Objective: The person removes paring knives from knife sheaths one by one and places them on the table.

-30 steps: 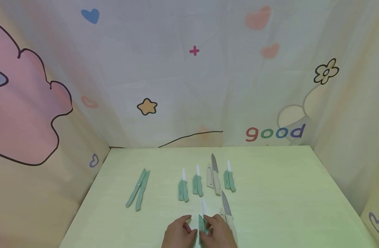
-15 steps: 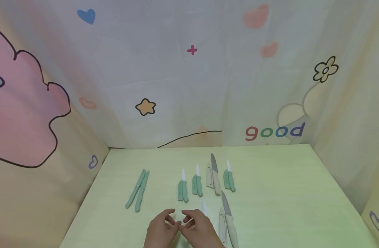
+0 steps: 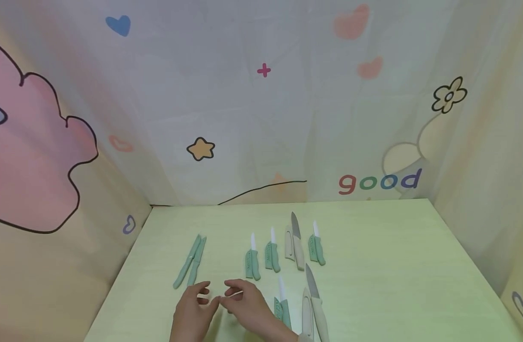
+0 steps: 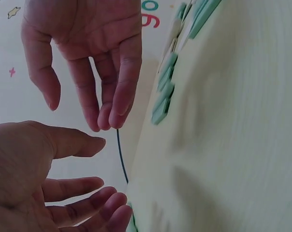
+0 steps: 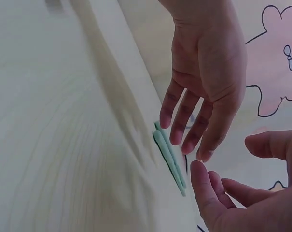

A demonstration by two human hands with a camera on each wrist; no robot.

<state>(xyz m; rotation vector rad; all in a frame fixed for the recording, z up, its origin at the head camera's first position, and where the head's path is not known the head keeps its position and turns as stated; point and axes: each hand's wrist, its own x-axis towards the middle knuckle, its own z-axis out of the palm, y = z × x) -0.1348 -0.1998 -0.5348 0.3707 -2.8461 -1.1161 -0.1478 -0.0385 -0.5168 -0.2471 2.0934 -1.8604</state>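
Both hands hover over the front of the table with nothing in their loosely bent fingers. My left hand is just in front of a pair of slim green knives, overlapping a handle end in the head view. Facing it is my right hand, its thumb tip close to the left thumb. Right of that hand lies a small green-handled knife with a white blade, beside its green sheath. In the left wrist view the right hand appears above the left hand, palms bare.
Farther back lie more green knives with sheaths alongside, and a beige-handled knife with its sheath. A second beige knife lies near the front beside its sheath. Printed curtains enclose the pale table.
Both hands have moved left, away from the front green knife, which the right hand was touching a second ago. That knife and its sheath now lie uncovered on the table.
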